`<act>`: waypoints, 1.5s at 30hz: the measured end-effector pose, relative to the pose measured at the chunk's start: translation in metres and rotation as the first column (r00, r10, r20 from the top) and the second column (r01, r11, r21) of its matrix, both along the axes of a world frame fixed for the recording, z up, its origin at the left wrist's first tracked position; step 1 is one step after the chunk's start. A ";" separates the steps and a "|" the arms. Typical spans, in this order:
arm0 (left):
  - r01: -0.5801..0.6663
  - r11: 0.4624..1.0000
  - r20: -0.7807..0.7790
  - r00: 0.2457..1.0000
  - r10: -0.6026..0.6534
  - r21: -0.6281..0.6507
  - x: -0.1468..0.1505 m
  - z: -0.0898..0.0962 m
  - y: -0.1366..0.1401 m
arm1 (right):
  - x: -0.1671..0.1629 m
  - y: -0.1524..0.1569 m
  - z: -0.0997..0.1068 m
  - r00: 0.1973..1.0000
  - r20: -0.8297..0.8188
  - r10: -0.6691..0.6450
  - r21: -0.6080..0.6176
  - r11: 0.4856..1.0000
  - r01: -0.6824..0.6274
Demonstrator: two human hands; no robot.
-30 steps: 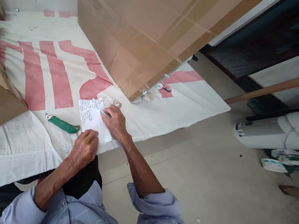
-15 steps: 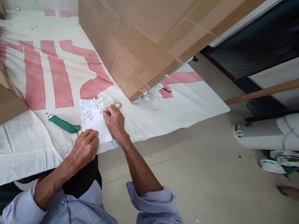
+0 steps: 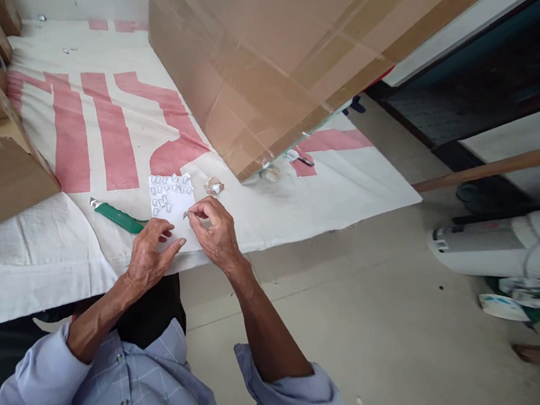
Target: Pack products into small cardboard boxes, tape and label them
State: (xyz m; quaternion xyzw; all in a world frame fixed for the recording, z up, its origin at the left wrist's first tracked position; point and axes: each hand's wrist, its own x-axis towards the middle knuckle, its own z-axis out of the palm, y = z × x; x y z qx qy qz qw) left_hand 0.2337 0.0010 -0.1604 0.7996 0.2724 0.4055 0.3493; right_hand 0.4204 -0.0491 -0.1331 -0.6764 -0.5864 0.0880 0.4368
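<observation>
My right hand [image 3: 215, 232] pinches a small thin dark piece [image 3: 185, 215] between thumb and fingertips, just above a white sheet of paper [image 3: 175, 211]. What the piece is, I cannot make out. My left hand [image 3: 149, 256] rests at the sheet's near left edge, thumb and fingers apart, holding nothing. Several small rectangular outlined pieces [image 3: 162, 201] lie over the sheet's far and left parts. Left of the sheet is a green utility knife [image 3: 120, 217], its handle end close to my left hand. Beyond my right hand sits a small crumpled clear-brown packet [image 3: 213, 185].
A large taped cardboard box [image 3: 248, 72] stands on the cloth-covered table [image 3: 299, 207] behind the sheet. Smaller cardboard boxes [image 3: 6, 185] line the left side. A black-tipped item [image 3: 304, 161] lies by the large box. A wooden pole [image 3: 507, 162] slants at right.
My right hand has drawn back toward me from the sheet's upper right, with a small dark piece now visible in its pinch. My left hand's thumb and fingers have spread apart.
</observation>
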 end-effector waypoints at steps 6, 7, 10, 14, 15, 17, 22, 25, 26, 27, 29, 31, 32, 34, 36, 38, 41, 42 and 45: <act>0.007 0.938 0.071 0.997 0.019 -0.348 0.007 0.020 0.002 | -0.013 -0.019 0.027 0.983 0.112 0.144 -0.022 0.990 -0.142; 0.013 0.924 0.082 0.996 0.021 -0.383 0.008 0.022 0.002 | -0.013 -0.020 0.029 0.980 0.123 0.154 -0.032 0.988 -0.151; 0.017 0.888 0.098 0.995 0.032 -0.460 0.008 0.028 0.002 | -0.013 -0.021 0.031 0.975 0.121 0.184 -0.030 0.983 -0.182; 0.025 0.841 0.099 0.994 0.034 -0.541 0.008 0.030 0.001 | -0.013 -0.022 0.026 0.982 -0.015 0.189 0.051 0.981 -0.188; 0.027 0.824 0.102 0.994 0.037 -0.566 0.008 0.030 0.001 | -0.014 -0.022 0.024 0.982 -0.084 0.167 0.057 0.985 -0.162; 0.030 0.790 0.109 0.993 0.047 -0.613 0.008 0.031 0.000 | -0.015 -0.023 0.018 0.962 -0.251 0.107 0.038 0.994 -0.101; 0.043 0.728 0.130 0.989 0.063 -0.684 0.009 0.032 0.000 | -0.022 -0.021 0.003 0.801 -0.596 0.062 -0.074 0.988 -0.132; 0.055 0.713 0.142 0.988 0.063 -0.699 0.008 0.032 0.001 | -0.027 -0.019 -0.004 0.718 -0.691 0.080 -0.053 0.986 -0.160; 0.059 0.710 0.146 0.987 0.062 -0.702 0.008 0.031 0.001 | -0.028 -0.018 -0.005 0.701 -0.708 0.085 -0.041 0.986 -0.161; 0.063 0.709 0.149 0.987 0.059 -0.702 0.008 0.030 0.001 | -0.029 -0.018 -0.006 0.691 -0.718 0.088 -0.031 0.987 -0.158; 0.069 0.711 0.153 0.987 0.054 -0.700 0.008 0.028 0.001 | -0.030 -0.017 -0.007 0.680 -0.729 0.079 -0.026 0.989 -0.143; 0.071 0.718 0.152 0.987 0.049 -0.692 0.009 0.026 0.001 | -0.031 -0.016 -0.008 0.671 -0.739 0.058 -0.033 0.992 -0.123; 0.070 0.724 0.150 0.988 0.047 -0.687 0.009 0.025 0.000 | -0.031 -0.015 -0.008 0.664 -0.746 0.047 -0.037 0.993 -0.112; 0.066 0.739 0.141 0.989 0.040 -0.671 0.009 0.022 0.000 | -0.033 -0.014 -0.009 0.652 -0.757 0.034 -0.043 0.994 -0.103; 0.059 0.760 0.125 0.992 0.030 -0.647 0.009 0.019 0.000 | -0.033 -0.014 -0.010 0.649 -0.760 0.036 -0.048 0.992 -0.112; 0.050 0.789 0.103 0.995 0.017 -0.612 0.008 0.015 0.001 | -0.033 -0.014 -0.010 0.656 -0.754 0.043 -0.055 0.990 -0.128; 0.026 0.851 0.054 0.999 0.002 -0.525 0.005 0.010 0.003 | -0.026 -0.013 -0.008 0.688 -0.724 0.042 -0.061 0.990 -0.125; 0.019 0.875 0.035 0.999 -0.002 -0.483 0.004 0.009 0.003 | -0.022 -0.013 -0.007 0.706 -0.707 0.039 -0.062 0.991 -0.117; 0.016 0.943 -0.020 1.000 -0.024 -0.334 0.001 0.005 0.003 | -0.008 -0.007 -0.007 0.774 -0.633 0.010 -0.077 0.994 -0.075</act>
